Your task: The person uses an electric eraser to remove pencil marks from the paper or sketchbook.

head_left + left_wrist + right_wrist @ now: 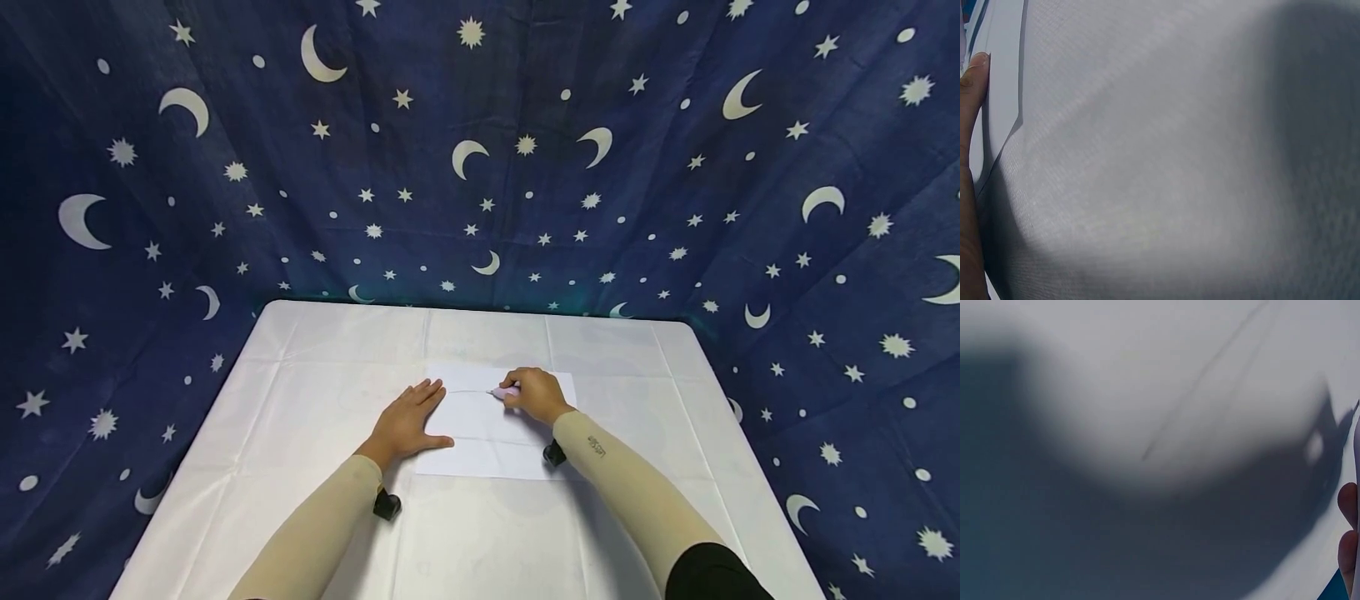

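Note:
A white sheet of paper (487,458) lies on the white-covered table. My left hand (408,421) rests on its left side, fingers spread and thumb pointing right; in the left wrist view the thumb (974,94) touches the paper near its edge. My right hand (536,394) grips a pale purple pen-like tool (508,392) with a dark pointed tip, which meets the paper's upper part. A thin line (467,392) runs from near my left fingertips to that tip; whether drawn or cut, I cannot tell. In the right wrist view, only two fingertips (1347,550) and the tool's edge show.
The white tablecloth (322,417) has fold creases and reaches a rounded far edge. Behind and beside the table hangs a dark blue curtain (420,158) with moons and stars. Small black wrist cameras (387,505) sit under both beige sleeves (630,475).

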Demonstrator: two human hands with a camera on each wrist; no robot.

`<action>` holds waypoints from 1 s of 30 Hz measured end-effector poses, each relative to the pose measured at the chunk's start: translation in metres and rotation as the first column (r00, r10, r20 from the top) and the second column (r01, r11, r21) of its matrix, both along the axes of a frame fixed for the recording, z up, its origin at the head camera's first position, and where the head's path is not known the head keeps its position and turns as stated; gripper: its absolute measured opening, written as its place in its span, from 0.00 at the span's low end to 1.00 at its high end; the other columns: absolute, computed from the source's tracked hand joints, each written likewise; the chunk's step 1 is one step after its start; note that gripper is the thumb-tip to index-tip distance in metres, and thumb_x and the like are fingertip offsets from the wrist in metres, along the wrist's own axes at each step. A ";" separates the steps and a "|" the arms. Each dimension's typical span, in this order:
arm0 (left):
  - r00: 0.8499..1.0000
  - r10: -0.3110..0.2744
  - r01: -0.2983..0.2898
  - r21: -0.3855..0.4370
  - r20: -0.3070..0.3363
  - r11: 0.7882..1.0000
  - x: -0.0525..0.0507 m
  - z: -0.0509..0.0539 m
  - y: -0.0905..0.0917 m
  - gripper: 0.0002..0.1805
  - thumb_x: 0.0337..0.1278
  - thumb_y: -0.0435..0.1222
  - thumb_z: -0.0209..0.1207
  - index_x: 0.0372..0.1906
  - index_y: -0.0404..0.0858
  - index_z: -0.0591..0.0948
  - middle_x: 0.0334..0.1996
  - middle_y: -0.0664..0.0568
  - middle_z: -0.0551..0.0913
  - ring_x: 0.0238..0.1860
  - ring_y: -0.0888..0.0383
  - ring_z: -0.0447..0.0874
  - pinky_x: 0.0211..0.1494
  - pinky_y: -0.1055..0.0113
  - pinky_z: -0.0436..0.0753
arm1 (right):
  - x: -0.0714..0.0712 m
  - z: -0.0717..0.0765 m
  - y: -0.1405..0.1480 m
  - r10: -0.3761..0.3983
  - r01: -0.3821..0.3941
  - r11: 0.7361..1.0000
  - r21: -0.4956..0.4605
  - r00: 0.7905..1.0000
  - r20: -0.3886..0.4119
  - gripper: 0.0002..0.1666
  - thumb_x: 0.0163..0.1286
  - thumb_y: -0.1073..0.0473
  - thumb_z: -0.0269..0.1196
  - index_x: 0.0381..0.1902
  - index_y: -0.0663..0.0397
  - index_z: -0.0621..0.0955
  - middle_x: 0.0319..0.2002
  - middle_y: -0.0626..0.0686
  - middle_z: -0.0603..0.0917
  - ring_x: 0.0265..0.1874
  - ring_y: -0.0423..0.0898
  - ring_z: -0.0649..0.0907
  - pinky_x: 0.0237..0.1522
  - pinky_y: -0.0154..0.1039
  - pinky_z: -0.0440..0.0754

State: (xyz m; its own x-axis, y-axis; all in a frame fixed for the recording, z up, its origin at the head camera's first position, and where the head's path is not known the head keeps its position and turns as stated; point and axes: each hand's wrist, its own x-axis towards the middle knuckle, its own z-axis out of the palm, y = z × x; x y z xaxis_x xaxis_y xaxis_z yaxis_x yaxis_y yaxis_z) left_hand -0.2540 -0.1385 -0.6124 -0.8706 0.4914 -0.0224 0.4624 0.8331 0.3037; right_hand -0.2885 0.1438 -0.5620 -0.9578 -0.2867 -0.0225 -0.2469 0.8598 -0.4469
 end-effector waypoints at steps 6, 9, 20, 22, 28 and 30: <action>1.000 -0.005 0.005 0.002 0.002 1.000 0.001 -0.004 0.001 0.57 0.45 0.73 0.58 0.76 0.44 0.61 0.78 0.55 0.56 0.78 0.54 0.49 0.79 0.54 0.54 | -0.001 -0.005 -0.005 0.021 -0.021 1.000 -0.002 1.000 -0.003 0.12 0.54 0.57 0.74 0.39 0.45 0.89 0.43 0.46 0.88 0.41 0.43 0.84 0.49 0.42 0.83; 1.000 -0.005 0.005 0.002 0.004 1.000 0.001 -0.005 0.001 0.57 0.45 0.73 0.57 0.77 0.44 0.60 0.78 0.55 0.55 0.79 0.54 0.49 0.80 0.54 0.53 | 0.000 -0.006 -0.005 0.015 -0.015 1.000 -0.001 1.000 -0.006 0.12 0.54 0.57 0.74 0.38 0.45 0.89 0.43 0.46 0.88 0.42 0.44 0.84 0.50 0.43 0.82; 1.000 0.001 -0.001 -0.016 0.001 1.000 0.001 -0.002 -0.003 0.58 0.45 0.74 0.56 0.77 0.44 0.60 0.78 0.55 0.55 0.79 0.54 0.48 0.80 0.54 0.52 | -0.003 -0.009 0.002 -0.009 0.009 1.000 0.007 1.000 -0.014 0.12 0.53 0.58 0.75 0.37 0.44 0.89 0.42 0.45 0.88 0.38 0.42 0.83 0.47 0.42 0.83; 1.000 0.001 -0.001 -0.017 0.006 1.000 0.001 -0.002 -0.002 0.58 0.45 0.74 0.57 0.77 0.44 0.60 0.78 0.55 0.55 0.79 0.54 0.48 0.80 0.54 0.52 | -0.003 -0.010 0.000 -0.001 0.001 1.000 0.008 1.000 -0.018 0.12 0.53 0.58 0.75 0.37 0.44 0.89 0.42 0.45 0.88 0.39 0.41 0.83 0.47 0.41 0.82; 1.000 0.000 0.000 -0.013 0.016 1.000 0.002 0.001 0.000 0.58 0.46 0.74 0.56 0.77 0.44 0.59 0.78 0.55 0.55 0.79 0.54 0.48 0.80 0.54 0.52 | -0.003 -0.009 -0.011 0.024 -0.024 1.000 0.004 1.000 -0.018 0.13 0.53 0.58 0.74 0.39 0.46 0.89 0.42 0.46 0.88 0.38 0.42 0.83 0.46 0.41 0.82; 1.000 0.001 -0.001 -0.010 0.016 1.000 0.002 0.002 0.000 0.58 0.46 0.74 0.56 0.77 0.44 0.59 0.78 0.55 0.55 0.79 0.54 0.48 0.80 0.54 0.52 | -0.003 -0.008 -0.013 0.027 -0.026 1.000 0.010 1.000 -0.014 0.13 0.54 0.58 0.74 0.39 0.46 0.89 0.42 0.46 0.88 0.38 0.42 0.83 0.46 0.41 0.82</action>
